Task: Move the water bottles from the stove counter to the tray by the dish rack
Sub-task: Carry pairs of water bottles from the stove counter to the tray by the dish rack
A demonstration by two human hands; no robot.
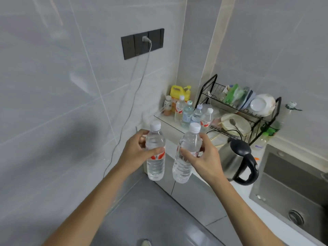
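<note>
Left hand (pixel 135 151) grasping clear ribbed plastic bottle, white cap, red label (pixel 155 153); right hand (pixel 204 158) grasping matching clear plastic bottle (pixel 186 153), tilted. Both held in air, apart. Beyond fingertips: clear tray (pixel 166 118) holding capped bottles, contents partly indistinct, near edge free. Right of right hand: steel kettle (pixel 236 160).

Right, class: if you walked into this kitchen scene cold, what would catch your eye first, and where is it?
First, two clear water bottles held up mid-frame, one in the left hand and one in the right hand. Beyond them a cluster of bottles stands on a tray in the corner, beside a crowded black dish rack. A steel kettle sits right of the hands.
</note>
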